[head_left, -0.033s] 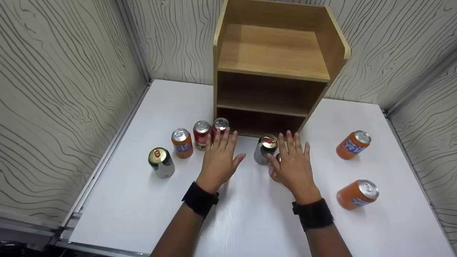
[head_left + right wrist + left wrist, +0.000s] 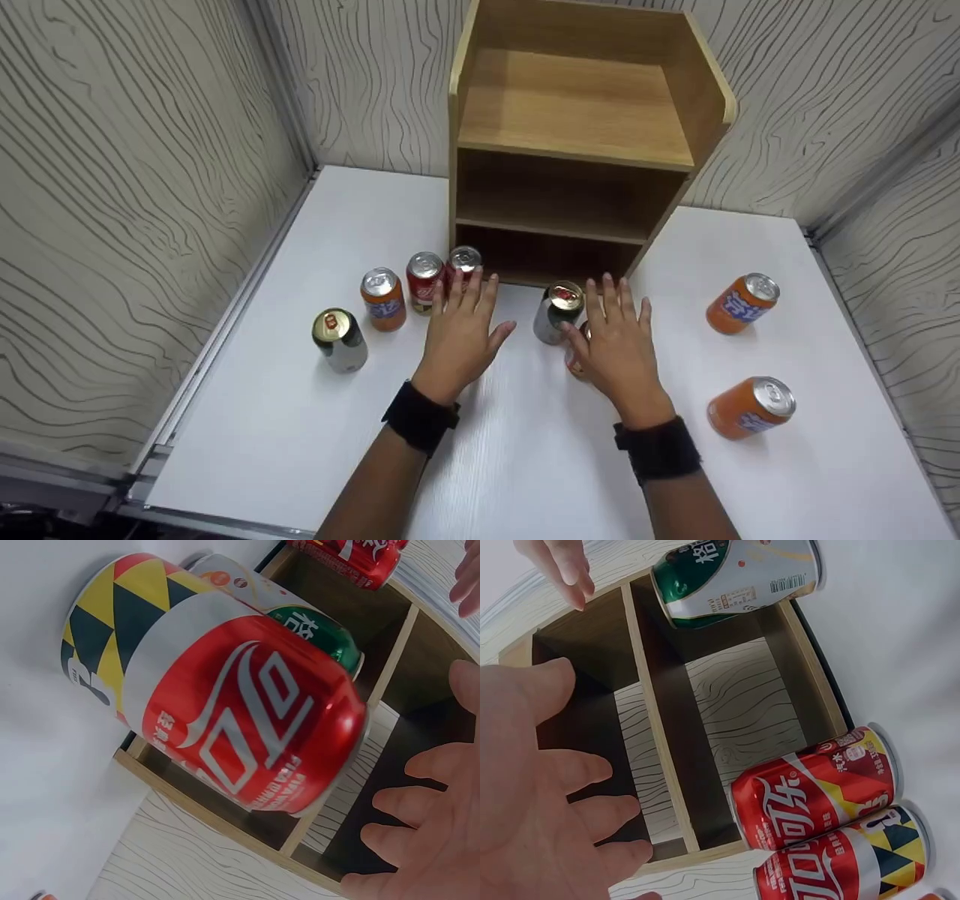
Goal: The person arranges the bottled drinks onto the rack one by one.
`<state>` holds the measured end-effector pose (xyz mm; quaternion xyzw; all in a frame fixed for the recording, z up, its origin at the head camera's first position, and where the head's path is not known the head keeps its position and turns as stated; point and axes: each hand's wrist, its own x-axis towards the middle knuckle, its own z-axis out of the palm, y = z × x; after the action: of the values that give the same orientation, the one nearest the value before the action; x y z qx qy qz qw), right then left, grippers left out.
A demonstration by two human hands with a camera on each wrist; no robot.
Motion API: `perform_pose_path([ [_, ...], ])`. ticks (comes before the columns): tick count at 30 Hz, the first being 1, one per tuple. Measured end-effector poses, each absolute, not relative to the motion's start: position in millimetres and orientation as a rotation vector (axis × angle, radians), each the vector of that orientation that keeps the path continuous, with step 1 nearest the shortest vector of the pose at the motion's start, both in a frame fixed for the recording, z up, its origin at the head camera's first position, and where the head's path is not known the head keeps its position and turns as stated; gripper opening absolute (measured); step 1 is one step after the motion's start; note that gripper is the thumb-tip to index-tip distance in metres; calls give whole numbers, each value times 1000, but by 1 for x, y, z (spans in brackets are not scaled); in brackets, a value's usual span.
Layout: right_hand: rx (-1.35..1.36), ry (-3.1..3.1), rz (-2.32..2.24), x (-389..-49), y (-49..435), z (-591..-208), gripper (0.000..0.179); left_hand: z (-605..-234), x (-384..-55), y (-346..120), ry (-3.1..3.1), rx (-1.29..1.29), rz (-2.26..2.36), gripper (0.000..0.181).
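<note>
My left hand (image 2: 459, 341) is held palm down with straight, slightly spread fingers. Its fingertips overlap a red cola can (image 2: 464, 262) in the head view; a second red cola can (image 2: 425, 283) stands just left. Neither can is gripped. My right hand (image 2: 619, 356) is likewise flat, fingers extended, and partly hides another red cola can (image 2: 240, 705), which shows large in the right wrist view. A green-and-silver can (image 2: 553, 324) with a gold top stands beside that can, near my right thumb. Whether the thumb touches it I cannot tell.
A wooden shelf unit (image 2: 577, 154) with open compartments stands at the back of the white table (image 2: 510, 465). Leftward are an orange soda can (image 2: 385, 311) and a green-and-silver can (image 2: 343, 349). Two orange cans, one far (image 2: 735, 309) and one near (image 2: 742, 411), stand at right.
</note>
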<state>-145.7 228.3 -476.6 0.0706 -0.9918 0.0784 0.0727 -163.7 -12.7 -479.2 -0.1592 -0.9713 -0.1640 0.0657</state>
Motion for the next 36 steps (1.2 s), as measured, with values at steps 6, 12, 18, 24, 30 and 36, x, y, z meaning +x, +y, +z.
perform_pose_path([
  [6, 191, -2987, 243, -146, 232, -467, 82, -473, -169, -11, -2948, -475, -479, 75],
  [12, 180, -2916, 274, -152, 238, -457, 82, -462, -176, -13, -2904, -465, -494, 78],
  [18, 227, -2665, 360, -148, 246, -459, 76, -455, -185, -19, -2838, -475, -488, 78],
  [24, 300, -2342, 436, -142, 255, -472, 69, -446, -199, -27, -2619, -466, -462, 69],
  [30, 334, -2248, 499, -128, 264, -492, 65, -445, -208, -33, -2426, -436, -434, 58],
  [36, 350, -2269, 473, -119, 271, -506, 65, -451, -223, -41, -2417, -348, -501, 56],
])
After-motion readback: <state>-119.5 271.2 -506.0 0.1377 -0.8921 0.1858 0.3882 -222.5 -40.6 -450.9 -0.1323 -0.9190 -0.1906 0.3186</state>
